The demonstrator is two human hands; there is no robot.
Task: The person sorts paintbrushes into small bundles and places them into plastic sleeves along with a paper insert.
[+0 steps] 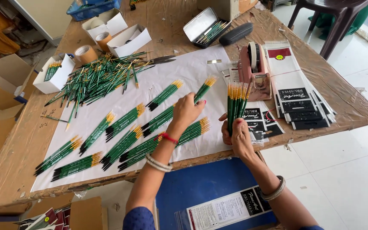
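**Brushes gathered one size at a time**

Brushes with green handles and yellow ends are the work here. The right hand (237, 135) has its fingers closed around a bundle of brushes (236, 102), held upright just past the near edge of the table (18, 153), yellow ends up and level with one another. The left hand (187, 111) reaches over the white paper sheet (192, 70); its fingers are pinched on a single brush (204, 88) that lies slanted, its yellow end pointing away from the person.

To do this step well, I judge it best to lift the single brush clear of its neighbours before swinging it across, so the sorted row is not dragged out of line. Bringing it to the bundle with the yellow end up would match the rest, and a loose enough right grip lets it slide in without splaying the others. Tapping the ends level afterwards would keep the set neat.

Around the hands, sorted groups of brushes (126, 142) lie in slanted rows on the paper, each group apart from the next. Farther back to the left is a loose heap of brushes (101, 76), with scissors (160, 59) beside it. A pink tape dispenser (254, 68) stands right of the bundle, and clear packets with black labels (299, 102) are fanned out next to it. An open tin (201, 25), rolls of brown tape (86, 54) and small white boxes (128, 40) sit toward the back.
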